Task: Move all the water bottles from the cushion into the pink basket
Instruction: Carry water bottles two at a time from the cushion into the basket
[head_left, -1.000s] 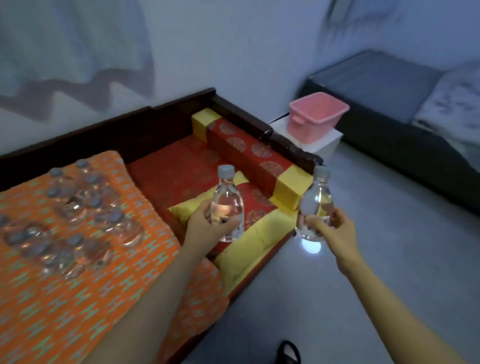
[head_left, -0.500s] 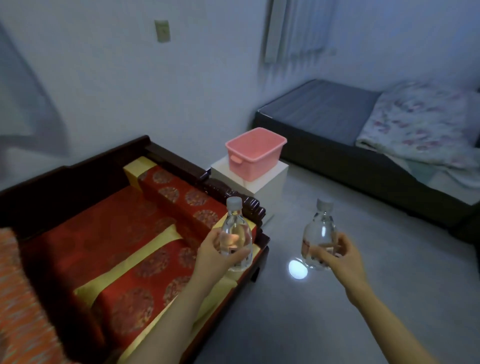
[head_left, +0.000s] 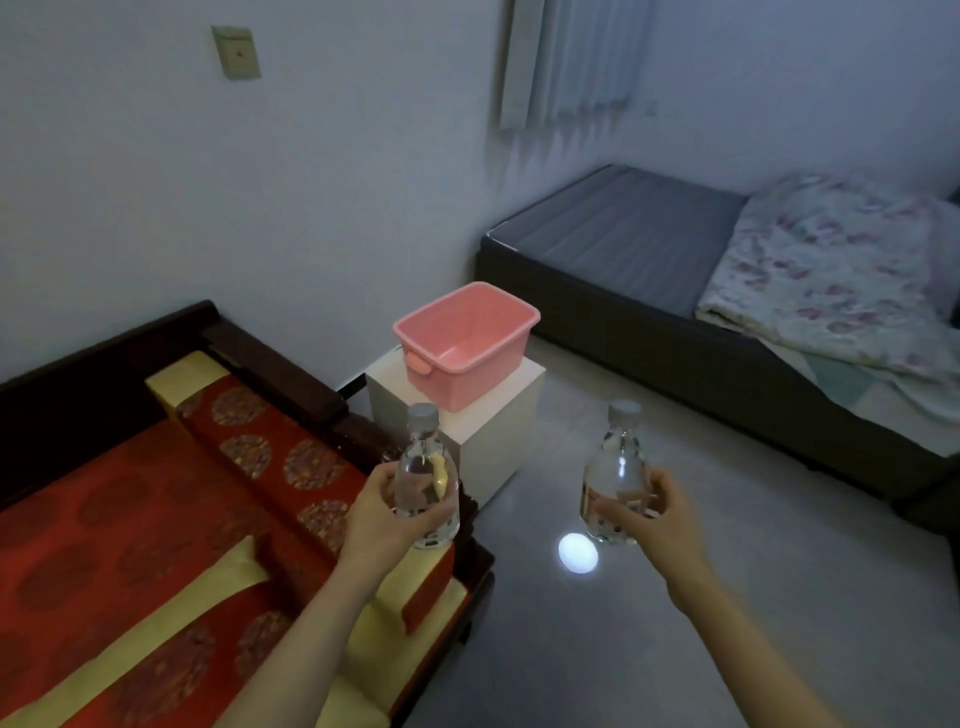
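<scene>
Bedding of flowered cloth lies rumpled on the dark bed at right. At left stands a dark wooden couch with a red and yellow cushion. Between them a white box-shaped table carries the pink basket, upright, with a small handle on its near end; its inside shows only bare pink floor. Two small clear bottles with grey caps, filled with water, are held upright in the air in front of the basket. The left bottle is above the cushion's corner, and the left hand wraps its lower body. The right bottle is above the grey floor, gripped low by the right hand.
</scene>
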